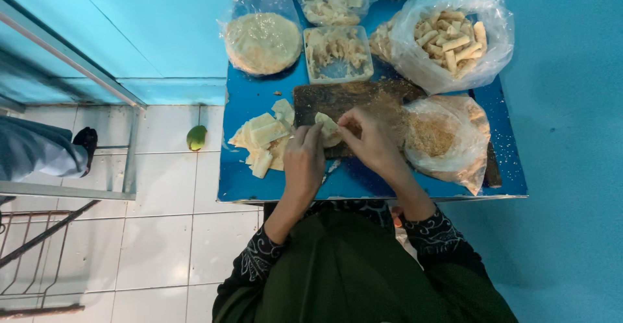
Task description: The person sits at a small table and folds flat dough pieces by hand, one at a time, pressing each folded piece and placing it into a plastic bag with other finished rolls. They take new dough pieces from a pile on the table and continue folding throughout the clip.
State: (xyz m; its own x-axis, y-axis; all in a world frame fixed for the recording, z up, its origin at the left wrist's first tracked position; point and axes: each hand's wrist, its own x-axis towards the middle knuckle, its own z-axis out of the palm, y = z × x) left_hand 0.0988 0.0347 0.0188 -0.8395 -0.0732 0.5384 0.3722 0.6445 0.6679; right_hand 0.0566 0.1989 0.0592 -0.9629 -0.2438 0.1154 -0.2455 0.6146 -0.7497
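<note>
I see both hands pinching one pale folded pastry wrapper (328, 127) over the dark wooden board (350, 99). My left hand (304, 157) and right hand (368, 143) grip it closed. Even, gentle finger pressure seems best for a tidy fold.

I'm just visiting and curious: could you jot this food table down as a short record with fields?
Surface: blue table
Left hand: on a pale wrapper piece
Right hand: on the same piece, over a dark board
Left of board: pile of folded wrappers
Far side: bag of rolls, clear tray
Right: bag of crumbs
Floor: green fruit
</note>
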